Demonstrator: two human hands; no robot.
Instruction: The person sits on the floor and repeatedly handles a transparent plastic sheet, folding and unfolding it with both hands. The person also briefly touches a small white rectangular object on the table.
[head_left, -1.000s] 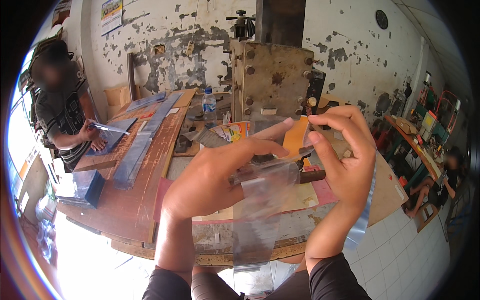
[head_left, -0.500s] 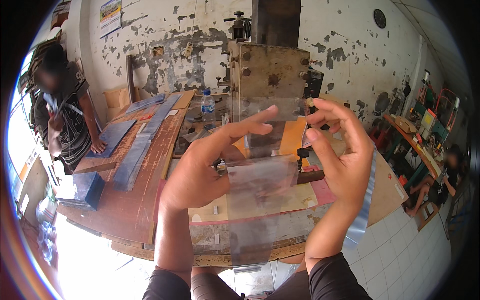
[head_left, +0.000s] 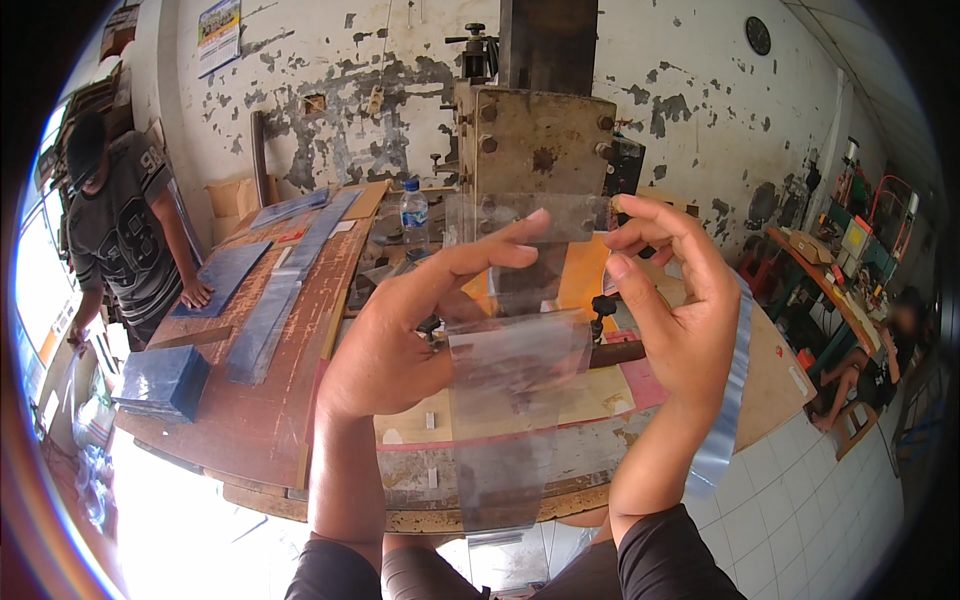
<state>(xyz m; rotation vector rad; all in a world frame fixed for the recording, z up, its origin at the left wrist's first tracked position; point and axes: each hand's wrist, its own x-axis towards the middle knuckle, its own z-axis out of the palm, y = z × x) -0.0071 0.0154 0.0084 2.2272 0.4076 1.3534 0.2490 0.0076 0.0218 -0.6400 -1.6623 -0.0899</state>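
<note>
A long clear plastic sheet [head_left: 505, 410] hangs upright before me, folded across its middle, its lower end dropping past the table edge. My left hand [head_left: 400, 325] grips it from the left, the index finger stretched across and the other fingers partly behind the film. At its upper right edge, my right hand [head_left: 685, 290] has curled fingers, fingertips and thumb on the film's margin. Behind the right wrist dangles a bluish plastic strip [head_left: 722, 420]; where its upper end goes is hidden by the hand.
A rusty metal press [head_left: 540, 140] stands ahead on the worktable. To the left, a brown board [head_left: 270, 400] carries plastic sheets and a blue stack [head_left: 165, 380]; a water bottle [head_left: 413, 210] stands behind. One person [head_left: 125, 220] leans there; another [head_left: 880, 365] sits far right.
My hands and the plastic sheet have shifted only slightly. The person at the left has lowered one arm and turned the head downward.
</note>
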